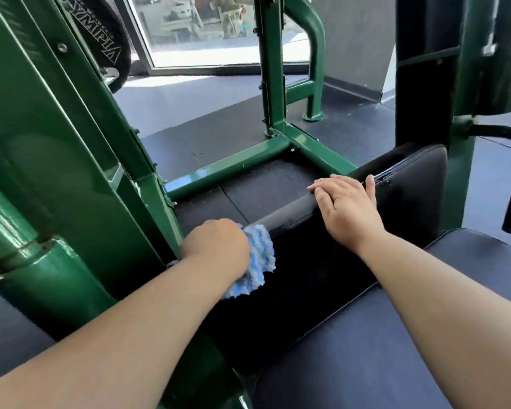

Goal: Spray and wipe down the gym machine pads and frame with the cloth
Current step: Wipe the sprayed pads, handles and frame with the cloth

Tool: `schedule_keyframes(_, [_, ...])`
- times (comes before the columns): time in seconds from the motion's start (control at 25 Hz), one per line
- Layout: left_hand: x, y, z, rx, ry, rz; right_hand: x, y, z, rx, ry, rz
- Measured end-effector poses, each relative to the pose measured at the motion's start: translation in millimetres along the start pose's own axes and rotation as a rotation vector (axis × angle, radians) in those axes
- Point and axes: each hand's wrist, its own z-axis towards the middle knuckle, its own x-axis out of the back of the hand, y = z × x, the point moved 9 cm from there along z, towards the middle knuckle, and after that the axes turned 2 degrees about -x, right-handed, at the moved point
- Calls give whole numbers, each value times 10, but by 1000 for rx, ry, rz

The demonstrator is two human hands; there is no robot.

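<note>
frame [71, 172]: green steel at left, likely rigid and slick | left hand [216, 246]: grips bunched cloth [260, 261] against left end of the pad [292, 211] top edge | cloth: blue-white, judged light, soft, floppy; best wadded in palm | right hand [345, 208]: fingers relaxed, resting on pad edge, holding nothing

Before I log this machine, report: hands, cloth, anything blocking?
Left hand grips cloth against pad edge. Right hand rests on pad top. Nothing blocking.
</note>
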Motion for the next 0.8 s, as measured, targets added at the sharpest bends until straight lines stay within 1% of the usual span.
schedule_keyframes(0.08, [226,429,170,-84,147,-178,-29,8,18,5,-12,28])
schedule_keyframes(0.12, [310,584,195,-109,191,-274,-33,41,25,5,-19,35])
schedule_keyframes(0.16, [346,631,172,-129,215,-285,-30,65,47,4,-22,47])
schedule_keyframes(0.2, [349,575,86,-157,225,-206,-42,69,58,4,-31,55])
schedule_keyframes(0.24, [317,446,-11,-175,209,-76,-53,71,53,1,-37,50])
schedule_keyframes(0.32, [114,77,-160,-147,85,112,-53,54,41,1,-59,24])
schedule_keyframes(0.4, [-3,-65,-215,-117,-4,131,-41,25,19,-12,-104,40])
schedule_keyframes(0.44, [58,23,-171,-119,-5,103,-8,6,29,-16,-106,103])
schedule_keyframes(0.48, [149,187,-89,-130,29,62,54,19,37,-33,-81,197])
schedule_keyframes(0.56, [386,726,147,-224,176,-42,284,239,69,-109,35,330])
schedule_keyframes(0.6, [522,1034,217,-307,240,-89,391,416,75,-147,68,314])
schedule_keyframes(0.64, [614,1289,291,-370,275,-149,448,597,70,-179,54,262])
schedule_keyframes(0.68, [686,1450,330,-397,279,-217,451,745,69,-194,5,209])
schedule_keyframes(0.76, [692,1502,382,-399,259,-216,403,941,111,-186,-83,138])
schedule_keyframes(0.8, [628,1373,377,-354,243,-187,391,991,153,-177,-87,113])
